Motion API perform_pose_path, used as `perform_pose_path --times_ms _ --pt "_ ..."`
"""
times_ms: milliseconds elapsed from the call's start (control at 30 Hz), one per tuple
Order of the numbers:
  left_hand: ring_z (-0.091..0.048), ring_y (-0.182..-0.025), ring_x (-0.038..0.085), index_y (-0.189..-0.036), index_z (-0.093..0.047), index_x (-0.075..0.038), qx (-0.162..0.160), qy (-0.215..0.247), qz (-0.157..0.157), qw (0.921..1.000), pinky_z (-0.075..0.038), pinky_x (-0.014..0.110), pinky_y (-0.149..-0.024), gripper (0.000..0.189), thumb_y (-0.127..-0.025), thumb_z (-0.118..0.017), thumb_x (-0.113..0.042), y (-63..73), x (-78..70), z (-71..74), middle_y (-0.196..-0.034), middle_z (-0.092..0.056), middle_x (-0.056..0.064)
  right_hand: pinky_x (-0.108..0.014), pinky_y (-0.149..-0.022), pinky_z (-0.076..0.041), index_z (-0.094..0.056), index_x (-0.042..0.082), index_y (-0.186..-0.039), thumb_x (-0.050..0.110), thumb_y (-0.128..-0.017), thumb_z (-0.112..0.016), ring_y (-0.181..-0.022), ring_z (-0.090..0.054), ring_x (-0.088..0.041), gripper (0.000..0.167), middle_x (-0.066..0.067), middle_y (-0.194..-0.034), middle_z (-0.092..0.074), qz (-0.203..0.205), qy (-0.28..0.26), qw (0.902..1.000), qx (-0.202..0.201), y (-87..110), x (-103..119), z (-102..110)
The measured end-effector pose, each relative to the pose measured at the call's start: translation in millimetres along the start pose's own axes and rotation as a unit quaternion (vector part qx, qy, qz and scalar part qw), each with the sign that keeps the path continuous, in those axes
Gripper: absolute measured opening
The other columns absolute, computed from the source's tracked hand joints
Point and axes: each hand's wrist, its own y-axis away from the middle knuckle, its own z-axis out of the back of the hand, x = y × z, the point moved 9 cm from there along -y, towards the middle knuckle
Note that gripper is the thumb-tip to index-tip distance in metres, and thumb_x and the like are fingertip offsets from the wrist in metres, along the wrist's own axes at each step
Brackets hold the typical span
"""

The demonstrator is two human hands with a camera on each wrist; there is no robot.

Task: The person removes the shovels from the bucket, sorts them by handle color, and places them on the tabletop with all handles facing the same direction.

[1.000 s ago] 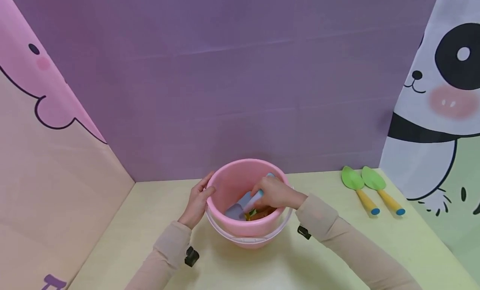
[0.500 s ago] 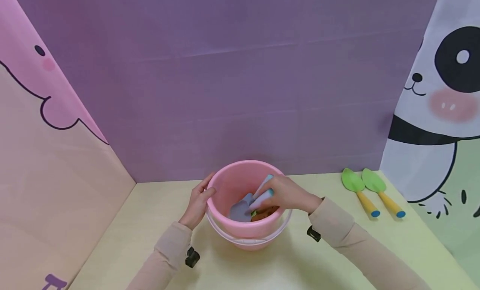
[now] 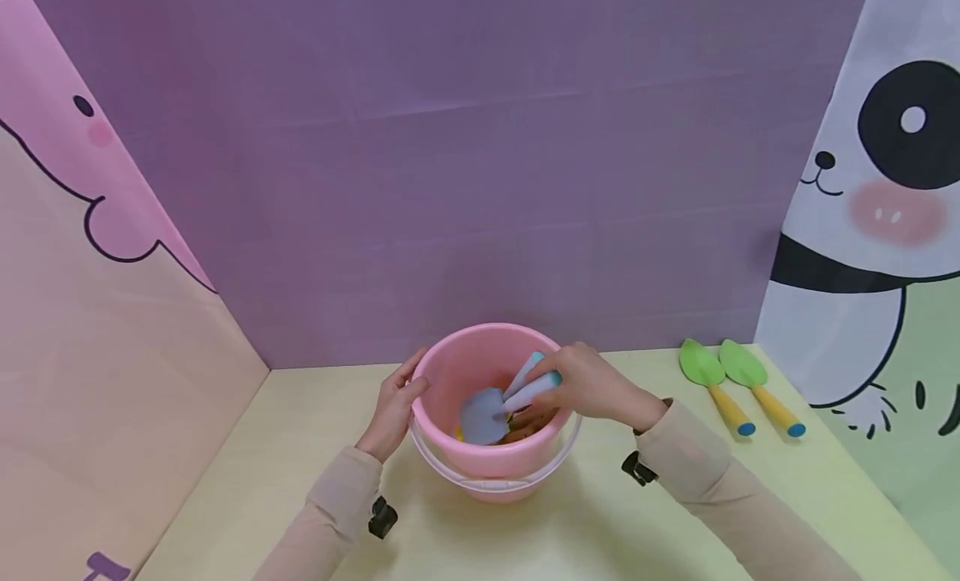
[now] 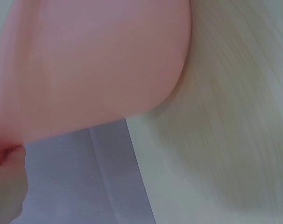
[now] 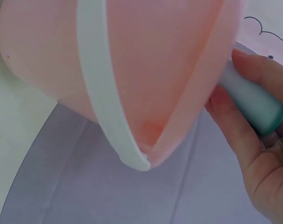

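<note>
A pink bucket (image 3: 487, 460) stands upright on the table, its pale handle (image 3: 498, 485) hanging down in front. My left hand (image 3: 393, 404) grips the bucket's left rim, thumb over the edge. At the right rim my right hand (image 3: 600, 388) holds a toy shovel (image 3: 483, 416) by its white handle, which ends in teal. The shovel's grey-blue blade lies inside the bucket. Beside it leans a second white handle (image 3: 522, 373) with a light blue end; whether the hand also touches it I cannot tell. A brown object (image 3: 525, 431) lies lower in the bucket, partly hidden.
Two green leaf-shaped shovels (image 3: 701, 363) with yellow handles lie side by side at the back right of the pale table (image 3: 315, 414). A purple wall (image 3: 480, 189) rises close behind the bucket. Printed panels stand to the left and right.
My right hand has shifted right, drawing the white shovel handle toward the right rim. More of the grey-blue blade shows now. My left hand stays on the rim.
</note>
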Motion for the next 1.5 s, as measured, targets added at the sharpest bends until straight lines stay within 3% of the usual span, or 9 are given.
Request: perform_pose_path --times_ms 133,233,367,467,800,1233,1500 --pt "-0.035 -0.130 0.023 -0.141 -0.034 -0.005 -0.002 -0.005 0.003 1.0000 -0.043 0.011 -0.087 0.056 -0.086 -0.043 -0.001 1.5 2.8 1.6 -0.147 -0.031 0.010 -0.019 -0.056 -0.043 -0.074 0.023 -0.092 0.018 -0.075 -0.074 -0.064 -0.051 -0.003 0.017 0.014 -0.079 -0.067 -0.019 0.007 0.9995 -0.024 6.1 -2.9 10.2" --pt "-0.037 -0.129 0.023 -0.141 -0.034 -0.005 -0.005 -0.011 0.006 0.9999 -0.043 0.014 -0.089 0.055 -0.087 -0.043 -0.002 2.1 3.5 2.4 -0.146 -0.033 0.009 -0.019 -0.050 -0.036 -0.074 0.023 -0.094 0.019 -0.076 -0.073 -0.053 -0.041 -0.006 0.018 0.011 -0.066 -0.062 -0.037 -0.007 0.9987 -0.033 11.7 -8.4 16.2" --pt "-0.038 -0.129 0.024 -0.141 -0.034 -0.005 0.001 -0.022 0.007 0.9997 -0.043 0.023 -0.094 0.054 -0.087 -0.043 -0.005 1.2 1.8 0.5 -0.146 -0.033 0.009 -0.019 -0.047 -0.032 -0.073 0.022 -0.097 0.018 -0.078 -0.071 -0.048 -0.035 -0.008 0.019 0.007 -0.064 -0.058 -0.063 -0.028 0.9965 -0.048 19.8 -17.4 25.8" --pt "-0.038 -0.129 0.025 -0.141 -0.034 -0.006 0.003 -0.022 0.004 0.9997 -0.042 0.027 -0.095 0.053 -0.088 -0.043 -0.005 0.6 0.4 0.2 -0.146 -0.033 0.008 -0.020 -0.046 -0.033 -0.073 0.017 -0.099 0.017 -0.078 -0.071 -0.049 -0.037 -0.009 0.021 0.006 -0.074 -0.063 -0.076 -0.035 0.9942 -0.067 24.5 -23.5 32.9" --pt "-0.038 -0.129 0.025 -0.141 -0.034 -0.006 0.004 -0.012 0.006 0.9999 -0.044 0.016 -0.089 0.053 -0.089 -0.042 -0.004 0.6 -0.2 0.1 -0.147 -0.032 0.008 -0.024 -0.053 -0.041 -0.071 0.013 -0.104 0.028 -0.077 -0.072 -0.061 -0.047 -0.016 0.031 0.000 -0.080 -0.066 -0.142 -0.065 0.9810 -0.115 42.7 -42.3 50.0" --pt "-0.039 -0.127 0.026 -0.141 -0.034 -0.004 0.002 -0.017 0.003 0.9998 -0.045 0.015 -0.087 0.053 -0.088 -0.041 -0.003 -2.5 -1.6 -2.1 -0.146 -0.033 0.011 -0.021 -0.047 -0.035 -0.070 0.007 -0.104 0.026 -0.076 -0.074 -0.053 -0.040 -0.007 0.034 -0.010 -0.089 -0.068 -0.155 -0.092 0.9598 -0.215 69.4 -54.9 78.4" --pt "-0.041 -0.125 0.024 -0.140 -0.037 -0.007 0.005 -0.022 0.008 0.9997 -0.045 0.017 -0.088 0.053 -0.088 -0.042 -0.004 -1.7 -0.5 2.3 -0.145 -0.035 0.009 -0.020 -0.053 -0.041 -0.069 0.007 -0.107 0.026 -0.079 -0.071 -0.066 -0.047 -0.006 0.034 -0.008 -0.095 -0.068 -0.172 -0.095 0.9388 -0.283 83.6 -64.4 89.5"
